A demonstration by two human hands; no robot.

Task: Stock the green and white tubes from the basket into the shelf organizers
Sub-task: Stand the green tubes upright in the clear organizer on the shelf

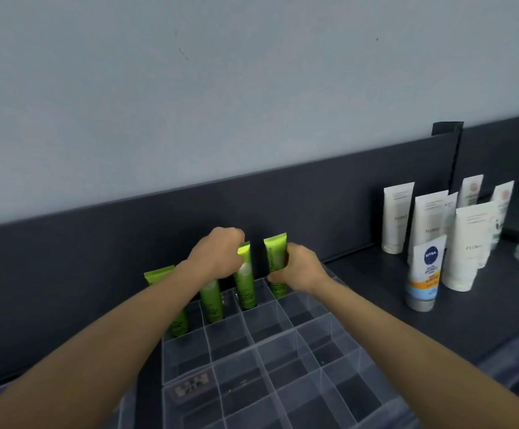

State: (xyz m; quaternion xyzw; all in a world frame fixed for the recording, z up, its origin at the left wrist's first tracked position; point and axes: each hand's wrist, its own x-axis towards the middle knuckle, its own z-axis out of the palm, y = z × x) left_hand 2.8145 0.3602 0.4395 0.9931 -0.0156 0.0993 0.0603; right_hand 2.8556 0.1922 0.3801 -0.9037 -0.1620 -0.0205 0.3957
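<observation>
Pale grey wall rises behind a dark shelf with a low dark back panel, and both of the person's bare arms reach in over it.

The left hand is balled up with its fingers curled down over the top of the second green tube, whose lower half stands in the back row of a clear plastic organizer. The right hand is wrapped round the side of the fourth green tube, fingers curled on its far edge and thumb low at the front; that tube stands upright in the rightmost back compartment, its crimped end up. Between the two hands the third green tube stands in its own compartment, its top just beside the left knuckles; whether they touch it I cannot tell. Left of the left forearm, the first green tube leans a little in the back corner cell, partly hidden by the arm.

Nearer rows of the organizer's grid hold no tubes, and a small dark sticker shows in a front cell. Well off to the right on the shelf stands a cluster of white tubes, cap down, with a Nivea tube in front of them, its blue round logo above an orange band.
</observation>
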